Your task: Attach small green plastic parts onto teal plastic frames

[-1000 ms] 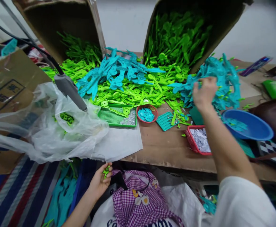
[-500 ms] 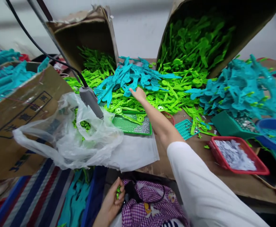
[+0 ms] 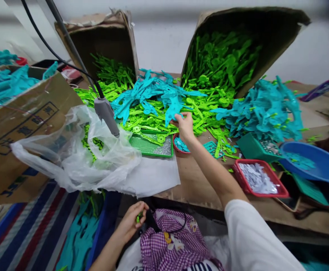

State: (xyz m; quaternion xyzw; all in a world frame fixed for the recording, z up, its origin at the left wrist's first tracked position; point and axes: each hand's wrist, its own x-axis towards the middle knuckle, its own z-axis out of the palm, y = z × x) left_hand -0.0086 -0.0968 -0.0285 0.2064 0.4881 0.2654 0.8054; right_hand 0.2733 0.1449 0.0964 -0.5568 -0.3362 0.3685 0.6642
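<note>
My right hand (image 3: 184, 125) reaches over the table and pinches the lower end of a flat turquoise plastic piece (image 3: 173, 107). That piece lies against a heap of similar turquoise pieces (image 3: 150, 90), on top of lime-green plastic strips (image 3: 153, 122). Low over my lap, my left hand (image 3: 134, 218) is curled around small lime-green plastic parts (image 3: 138, 217). Just in front of the right hand's wrist sits a round red basket (image 3: 180, 143) with small turquoise parts. A green tray (image 3: 147, 148) of small metal bits lies nearby.
A grey electric screwdriver (image 3: 106, 116) hangs above a clear plastic bag (image 3: 76, 162). Cardboard boxes (image 3: 206, 22) stand at the back. To the right are turquoise pieces (image 3: 266, 113), a red basket (image 3: 261, 192) of white pieces and a blue basin (image 3: 322, 165).
My right hand has moved right and back towards me, drawing a turquoise piece from the heap. The left hand stays low, still closed. The view has shifted slightly.
</note>
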